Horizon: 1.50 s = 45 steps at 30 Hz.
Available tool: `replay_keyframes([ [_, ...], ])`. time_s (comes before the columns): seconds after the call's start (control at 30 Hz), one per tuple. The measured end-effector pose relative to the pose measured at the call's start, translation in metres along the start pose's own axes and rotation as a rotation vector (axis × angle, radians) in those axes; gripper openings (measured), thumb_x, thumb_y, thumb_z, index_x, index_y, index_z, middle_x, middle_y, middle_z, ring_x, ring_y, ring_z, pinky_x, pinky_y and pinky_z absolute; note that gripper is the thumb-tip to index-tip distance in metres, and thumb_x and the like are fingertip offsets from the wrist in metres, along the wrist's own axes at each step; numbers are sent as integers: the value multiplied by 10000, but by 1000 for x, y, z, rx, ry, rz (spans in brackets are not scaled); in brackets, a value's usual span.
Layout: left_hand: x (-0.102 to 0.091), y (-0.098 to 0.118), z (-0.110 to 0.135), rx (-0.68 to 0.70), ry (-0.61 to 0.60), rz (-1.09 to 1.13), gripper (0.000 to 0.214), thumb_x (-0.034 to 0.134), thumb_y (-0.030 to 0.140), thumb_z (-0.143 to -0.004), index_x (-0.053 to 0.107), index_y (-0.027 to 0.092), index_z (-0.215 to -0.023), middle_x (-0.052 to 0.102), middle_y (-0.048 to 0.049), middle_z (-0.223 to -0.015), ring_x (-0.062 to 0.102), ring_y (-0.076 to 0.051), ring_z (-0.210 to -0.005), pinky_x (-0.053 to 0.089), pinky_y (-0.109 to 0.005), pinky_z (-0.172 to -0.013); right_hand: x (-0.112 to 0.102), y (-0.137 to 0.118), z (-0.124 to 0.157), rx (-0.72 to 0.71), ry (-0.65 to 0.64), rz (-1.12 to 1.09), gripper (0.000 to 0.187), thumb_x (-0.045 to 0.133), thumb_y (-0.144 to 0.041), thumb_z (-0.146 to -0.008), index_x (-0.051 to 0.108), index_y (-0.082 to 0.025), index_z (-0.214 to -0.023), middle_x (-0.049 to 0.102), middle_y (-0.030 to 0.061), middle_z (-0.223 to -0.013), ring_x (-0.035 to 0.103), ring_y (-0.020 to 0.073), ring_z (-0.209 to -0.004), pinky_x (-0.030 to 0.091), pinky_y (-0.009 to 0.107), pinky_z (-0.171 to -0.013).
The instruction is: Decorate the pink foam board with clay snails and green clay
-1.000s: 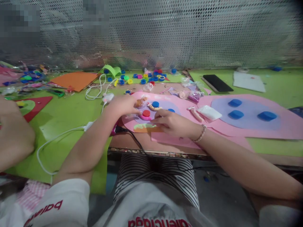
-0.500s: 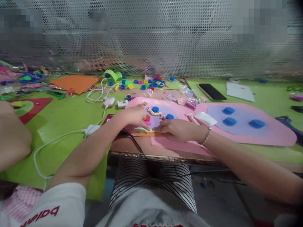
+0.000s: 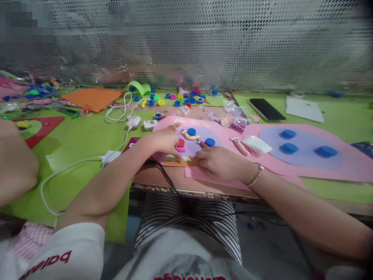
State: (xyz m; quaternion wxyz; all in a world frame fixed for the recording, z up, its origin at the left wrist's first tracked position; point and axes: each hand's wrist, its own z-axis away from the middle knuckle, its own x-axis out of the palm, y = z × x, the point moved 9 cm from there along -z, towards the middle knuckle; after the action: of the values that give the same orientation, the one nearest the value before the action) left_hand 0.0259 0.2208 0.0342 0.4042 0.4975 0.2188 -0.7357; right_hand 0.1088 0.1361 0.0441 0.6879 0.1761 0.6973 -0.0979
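My left hand [image 3: 161,142] rests on the near edge of a small pink foam sheet [image 3: 169,125] with a lilac oval, fingers curled and pressing down by a red cap [image 3: 181,142] and a green-and-orange strip [image 3: 175,160]. My right hand [image 3: 217,162] lies just to the right of it, fingers bent and pinched at the sheet's front edge; what they hold is hidden. Two blue caps [image 3: 191,131] and a cream curved piece [image 3: 190,136] sit on the lilac oval beyond my fingers.
A larger pink sheet [image 3: 349,165] with three blue caps lies to the right, a white packet [image 3: 257,145] beside it. Loose coloured caps [image 3: 180,98], an orange sheet [image 3: 93,98], a white cable [image 3: 75,165], a black phone [image 3: 267,109] and another person's arm [image 3: 14,163] at far left surround me.
My left hand slid from the far side of the lilac oval to the sheet's near edge, closer to my right hand. The view shifted slightly.
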Motion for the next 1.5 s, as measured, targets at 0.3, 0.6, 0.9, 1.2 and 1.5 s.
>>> replay_keyframes([
  [0.3, -1, 0, 2, -5, -18, 11, 537, 544, 708, -615, 620, 177, -654, 512, -18, -567, 397, -134, -504, 253, -286, -506, -3, 2, 4, 23, 35, -23, 254, 406, -174, -860, 641, -142, -771, 591, 76, -790, 482, 161, -682, 340, 314, -646],
  [0.6, -3, 0, 3, 41, -10, 21, 508, 532, 668, -662, 622, 173, -590, 473, -12, -504, 366, -126, -488, 252, -296, -508, -3, 22, 8, 18, 119, -196, 369, 346, -134, -847, 635, -127, -1075, 529, 74, -789, 465, 165, -680, 376, 297, -652],
  [0.9, 10, -14, 3, -65, -129, 59, 509, 595, 659, -590, 642, 152, -590, 572, -51, -553, 474, -139, -514, 320, -281, -518, 8, 15, 3, -39, 51, -207, 492, 352, -143, -832, 516, -166, -1295, 557, 87, -866, 479, 184, -745, 382, 309, -686],
  [1.2, 17, -22, -2, -101, -164, 56, 542, 618, 685, -543, 654, 146, -590, 609, -71, -563, 517, -154, -526, 361, -282, -525, 4, 7, 0, -2, 63, -133, 424, 342, -285, -907, 563, -129, -1234, 579, 93, -850, 463, 173, -678, 340, 315, -671],
  [1.5, 17, -19, -1, -103, -178, 56, 549, 600, 697, -558, 657, 154, -609, 631, -78, -629, 531, -167, -555, 380, -300, -541, 3, 3, -3, 67, 54, 11, 606, 228, -552, -935, 582, -138, -1200, 590, 96, -834, 454, 179, -680, 300, 334, -696],
])
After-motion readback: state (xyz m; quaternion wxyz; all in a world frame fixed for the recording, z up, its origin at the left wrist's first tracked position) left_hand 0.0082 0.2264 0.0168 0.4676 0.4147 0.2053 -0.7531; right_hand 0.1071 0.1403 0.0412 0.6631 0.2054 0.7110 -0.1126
